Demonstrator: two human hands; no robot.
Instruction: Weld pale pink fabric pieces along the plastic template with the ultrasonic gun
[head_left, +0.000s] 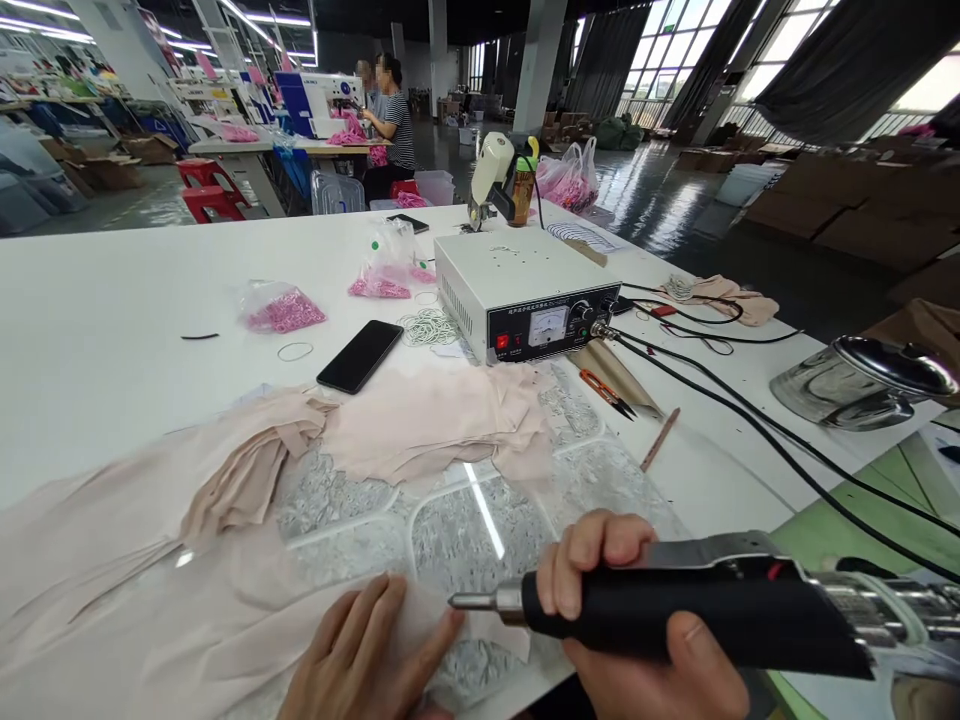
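My right hand (pixel 622 620) is wrapped round the black handle of a hand-held welding tool (pixel 675 605). Its metal tip (pixel 469 600) points left, just above pale pink fabric (pixel 225 600) at the table's near edge. My left hand (pixel 367 650) lies flat on that fabric with fingers spread, fingertips close to the tool's tip. Under the fabric lies a glass plate (pixel 465 520) over a grey patterned surface. A black cable (pixel 750 420) runs from the tool to a white control box (pixel 525 290).
More pink fabric pieces (pixel 427 420), a black phone (pixel 360 355), bags of pink rings (pixel 281 308), loose white rings (pixel 427 327), orange scissors (pixel 606 390) and a pencil (pixel 660 440) lie on the white table (pixel 112 300). A metal lid (pixel 862 380) sits right. People work at a sewing station (pixel 390 110) behind.
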